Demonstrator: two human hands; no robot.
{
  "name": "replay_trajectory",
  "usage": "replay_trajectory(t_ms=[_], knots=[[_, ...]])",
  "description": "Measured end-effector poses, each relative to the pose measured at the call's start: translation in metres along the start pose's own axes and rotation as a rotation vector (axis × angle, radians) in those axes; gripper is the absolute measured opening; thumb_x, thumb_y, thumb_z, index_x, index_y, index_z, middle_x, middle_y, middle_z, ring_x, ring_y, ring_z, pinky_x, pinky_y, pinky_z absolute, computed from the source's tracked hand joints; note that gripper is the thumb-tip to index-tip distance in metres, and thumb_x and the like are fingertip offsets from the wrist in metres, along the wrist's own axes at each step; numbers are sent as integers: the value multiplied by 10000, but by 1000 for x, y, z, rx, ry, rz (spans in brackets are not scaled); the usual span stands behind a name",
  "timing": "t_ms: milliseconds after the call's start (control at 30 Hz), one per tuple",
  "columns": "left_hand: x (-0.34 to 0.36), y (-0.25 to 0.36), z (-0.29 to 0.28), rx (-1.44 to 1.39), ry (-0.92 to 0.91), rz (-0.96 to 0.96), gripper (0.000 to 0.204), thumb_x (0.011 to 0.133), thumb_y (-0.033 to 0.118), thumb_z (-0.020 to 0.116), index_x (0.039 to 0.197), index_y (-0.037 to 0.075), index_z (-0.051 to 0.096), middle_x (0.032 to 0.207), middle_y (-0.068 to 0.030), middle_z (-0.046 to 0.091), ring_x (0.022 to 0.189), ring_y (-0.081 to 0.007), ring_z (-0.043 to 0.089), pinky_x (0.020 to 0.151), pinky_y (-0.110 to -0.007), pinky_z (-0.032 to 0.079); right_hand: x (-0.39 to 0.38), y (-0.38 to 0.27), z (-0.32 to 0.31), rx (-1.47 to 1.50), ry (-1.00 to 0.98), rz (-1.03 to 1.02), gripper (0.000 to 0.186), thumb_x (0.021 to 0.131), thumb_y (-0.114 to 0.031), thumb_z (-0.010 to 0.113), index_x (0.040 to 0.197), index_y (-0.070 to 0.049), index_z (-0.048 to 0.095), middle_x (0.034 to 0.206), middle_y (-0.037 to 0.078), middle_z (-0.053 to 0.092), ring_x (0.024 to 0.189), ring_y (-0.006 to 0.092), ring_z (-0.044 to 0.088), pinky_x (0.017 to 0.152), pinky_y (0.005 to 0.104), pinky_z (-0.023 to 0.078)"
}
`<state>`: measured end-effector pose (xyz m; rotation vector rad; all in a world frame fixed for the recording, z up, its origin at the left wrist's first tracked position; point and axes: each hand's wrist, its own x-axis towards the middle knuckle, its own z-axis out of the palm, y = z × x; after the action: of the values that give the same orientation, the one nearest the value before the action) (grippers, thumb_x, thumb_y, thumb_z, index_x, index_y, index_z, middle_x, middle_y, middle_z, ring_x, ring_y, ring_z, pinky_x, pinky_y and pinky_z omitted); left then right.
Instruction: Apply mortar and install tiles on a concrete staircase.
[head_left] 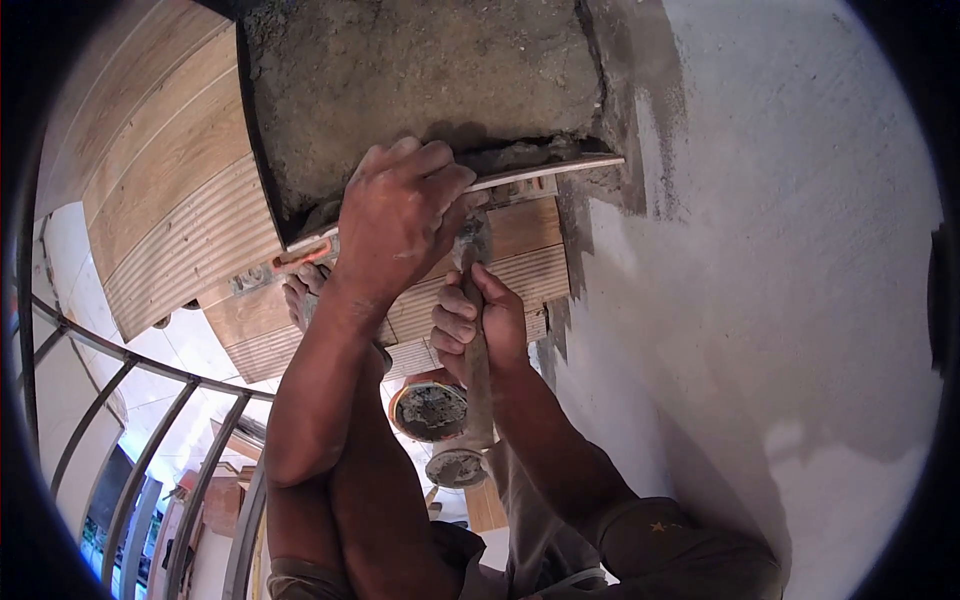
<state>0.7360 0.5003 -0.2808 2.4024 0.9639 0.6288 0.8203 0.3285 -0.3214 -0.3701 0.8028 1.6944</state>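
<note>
My left hand (400, 215) is closed over the upper edge of an upright tile (545, 174) at the front of a step, fingers curled toward the mortar side. Just below it, my right hand (483, 322) is wrapped round the thick handle (478, 385) of a wooden-handled tool. The tool's grey upper end lies close to the tile's front face, partly hidden by my left hand, so its exact kind is unclear. Behind the tile, rough grey mortar (420, 80) covers the step, with a dark gap along the tile's edge.
Wood-look treads with ribbed edges (195, 235) descend at the left and below. Two mortar-smeared buckets (428, 412) stand beneath my hands. A metal railing (125, 355) curves along the lower left. The white wall (790, 220) on the right has cement smears. My bare foot (300, 295) rests on a lower step.
</note>
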Motion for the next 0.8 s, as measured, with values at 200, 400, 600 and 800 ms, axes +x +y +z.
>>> replay_trajectory(t_ms=[200,400,600,800], knots=[[1,3,-2,-16,-35,-32,177,782,143,820,909,53,736,827,-65,633,783,-288,619,708,-418,460,0,4,0,-53,47,-71,421,1112,-399,383,1112,-72,648,662,-10,511,494,138,503,456,320,442],[0,0,-2,-4,-46,-18,203,771,157,819,942,72,753,862,-73,649,830,-287,627,716,-430,463,-1,3,-1,-122,43,-52,430,1120,-389,353,1124,-71,642,651,-10,514,485,138,500,467,328,479],[-9,0,4,88,116,47,229,787,277,753,910,85,731,874,-68,635,872,-283,627,771,-442,479,-3,-4,3,-133,-69,16,411,1122,-359,341,1127,-40,600,677,0,498,504,142,504,480,347,472],[-14,-2,7,125,101,21,169,785,285,677,784,116,676,896,-33,584,918,-243,600,806,-407,485,-3,-5,7,-233,-77,40,383,1109,-360,387,1148,-21,562,694,0,493,539,123,501,514,301,439]])
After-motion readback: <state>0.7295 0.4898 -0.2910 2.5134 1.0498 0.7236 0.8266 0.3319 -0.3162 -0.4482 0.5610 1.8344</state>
